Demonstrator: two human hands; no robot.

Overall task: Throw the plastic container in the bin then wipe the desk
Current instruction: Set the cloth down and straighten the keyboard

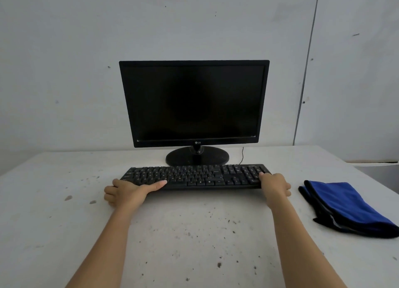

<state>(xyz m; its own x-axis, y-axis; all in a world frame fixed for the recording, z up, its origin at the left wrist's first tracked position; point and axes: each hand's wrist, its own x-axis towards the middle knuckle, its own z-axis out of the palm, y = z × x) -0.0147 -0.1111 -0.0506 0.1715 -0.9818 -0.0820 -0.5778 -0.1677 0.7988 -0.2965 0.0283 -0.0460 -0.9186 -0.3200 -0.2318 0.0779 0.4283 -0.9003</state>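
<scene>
Both-hand grip on keyboard, cloth rightward.

Keyboard before monitor; cloth to their right on desk

"lg" stands on the lower bezel of the black monitor.

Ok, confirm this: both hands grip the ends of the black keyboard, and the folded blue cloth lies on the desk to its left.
One thing is wrong: the folded blue cloth lies to the right of the black keyboard, not the left, as the head view shows. The left hand and right hand do grip the keyboard's ends on the speckled white desk.
</scene>
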